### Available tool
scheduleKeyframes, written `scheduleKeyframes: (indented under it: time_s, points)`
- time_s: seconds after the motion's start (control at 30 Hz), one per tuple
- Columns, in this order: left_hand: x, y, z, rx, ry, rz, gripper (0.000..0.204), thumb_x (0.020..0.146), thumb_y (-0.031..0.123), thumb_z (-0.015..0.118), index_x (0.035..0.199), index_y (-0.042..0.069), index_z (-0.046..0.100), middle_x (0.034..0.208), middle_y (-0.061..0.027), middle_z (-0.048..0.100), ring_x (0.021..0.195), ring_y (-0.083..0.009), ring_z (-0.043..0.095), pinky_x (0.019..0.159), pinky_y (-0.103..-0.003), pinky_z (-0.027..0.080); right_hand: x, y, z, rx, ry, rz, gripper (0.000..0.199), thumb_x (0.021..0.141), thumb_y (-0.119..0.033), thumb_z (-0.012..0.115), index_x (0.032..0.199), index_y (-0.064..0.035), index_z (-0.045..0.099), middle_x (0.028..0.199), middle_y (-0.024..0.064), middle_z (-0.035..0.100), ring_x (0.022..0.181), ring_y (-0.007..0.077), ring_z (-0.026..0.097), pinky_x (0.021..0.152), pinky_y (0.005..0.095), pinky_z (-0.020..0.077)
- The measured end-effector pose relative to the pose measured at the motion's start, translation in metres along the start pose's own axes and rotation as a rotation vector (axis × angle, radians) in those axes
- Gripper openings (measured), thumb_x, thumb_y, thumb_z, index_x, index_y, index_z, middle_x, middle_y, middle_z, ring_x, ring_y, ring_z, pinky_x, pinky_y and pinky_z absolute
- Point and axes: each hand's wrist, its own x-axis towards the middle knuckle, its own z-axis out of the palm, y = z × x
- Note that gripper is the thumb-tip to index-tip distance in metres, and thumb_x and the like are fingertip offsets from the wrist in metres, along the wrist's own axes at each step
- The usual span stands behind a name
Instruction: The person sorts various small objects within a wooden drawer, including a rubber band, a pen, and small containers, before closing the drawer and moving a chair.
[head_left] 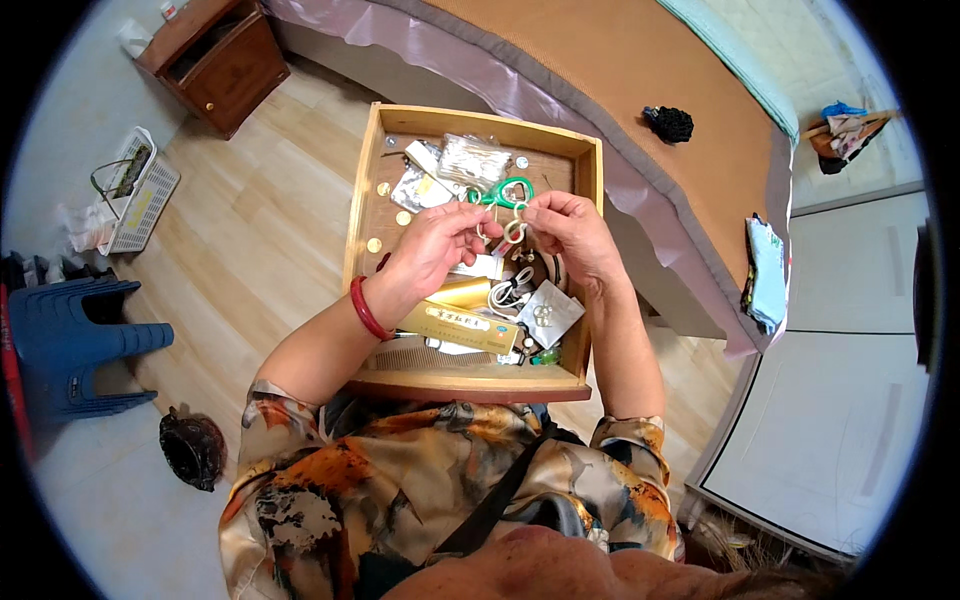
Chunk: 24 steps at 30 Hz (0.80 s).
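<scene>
My two hands meet over the open wooden drawer (365,215): the left hand (435,245), with a red bangle (366,310) on its wrist, and the right hand (570,232) each pinch a small pale ring-shaped trinket (514,231) held between their fingertips. It looks whitish, looped and thin, and I cannot make out finer detail. It hangs just above the drawer's clutter, near green-handled scissors (507,191). Below lie a long gold box (462,325), a clear plastic packet (472,158) and several coins. The drawer sits on the wooden floor (250,220) beside a bed (620,70).
</scene>
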Motion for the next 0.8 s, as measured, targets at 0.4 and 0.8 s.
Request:
scheduleKeyframes:
  time_s: [0.4,0.8]
  points:
    - [0.0,-0.001,-0.001,0.09,-0.133,-0.057,0.015,0.088,0.019,0.056,0.087,0.004,0.057,0.075,-0.0058,0.061,0.059,-0.01,0.056,0.053,-0.02,0.046,0.008,0.03,0.008,-0.065,-0.021,-0.026,0.011,0.08,-0.014,0.062,0.083,-0.0043,0.06,0.075,-0.0014,0.058,0.064,0.0057,0.049,0.058,0.02,0.0396]
    - [-0.004,0.003,0.009,0.048,-0.154,-0.107,0.023,0.09,0.025,0.053,0.085,0.003,0.057,0.073,-0.0068,0.06,0.058,-0.0097,0.057,0.051,-0.019,0.047,0.007,0.035,0.007,0.186,-0.109,-0.061,0.013,0.077,-0.004,0.063,0.086,-0.0041,0.054,0.079,0.003,0.06,0.07,0.0091,0.056,0.065,0.0235,0.0436]
